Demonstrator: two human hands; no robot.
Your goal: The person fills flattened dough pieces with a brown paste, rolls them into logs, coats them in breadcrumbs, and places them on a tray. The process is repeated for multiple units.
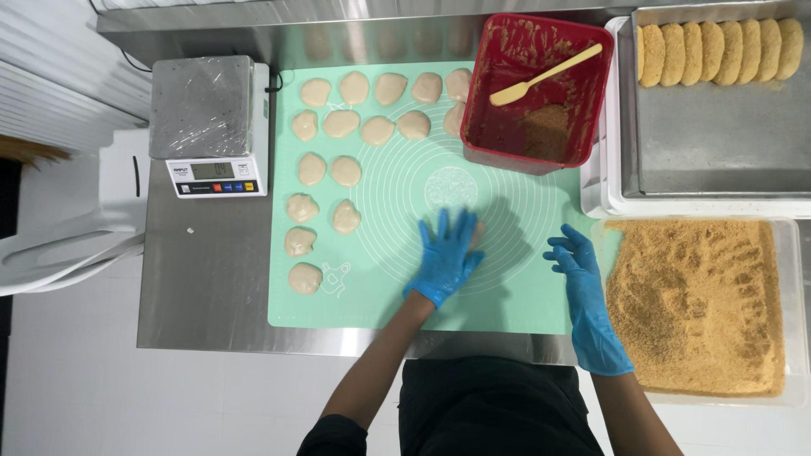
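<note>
Under your left hand (446, 256) lies a dough piece (478, 233), only its pale edge showing past your gloved fingers; the hand is spread flat, palm down, pressing it onto the green silicone mat (541, 287) near the mat's printed rings. Your right hand (583, 279) hovers just beside the mat's right edge, fingers loosely spread and holding nothing, close to the clear tray of breadcrumbs (697, 304).

Judging how far along you are: most of the work looks to be ahead. Roughly sixteen uncoated dough portions (342, 124) sit in loose rows across the upper left of the mat, none of them flattened or crumbed as far as the view shows. On the metal tray (718, 143) at the upper right, a single row of about seven breaded patties (718, 51) leans along the far edge, and the remainder of that tray is bare metal, so only a small share seems finished.

The red tub (583, 127) above the mat holds a brownish mix, much of it scraped down, with a pale wooden spatula (545, 76) resting inside. The crumb tray shows finger furrows across its surface. To the left, a plastic-wrapped digital scale (207, 118) stands on the steel table (203, 279), touching nothing else.
</note>
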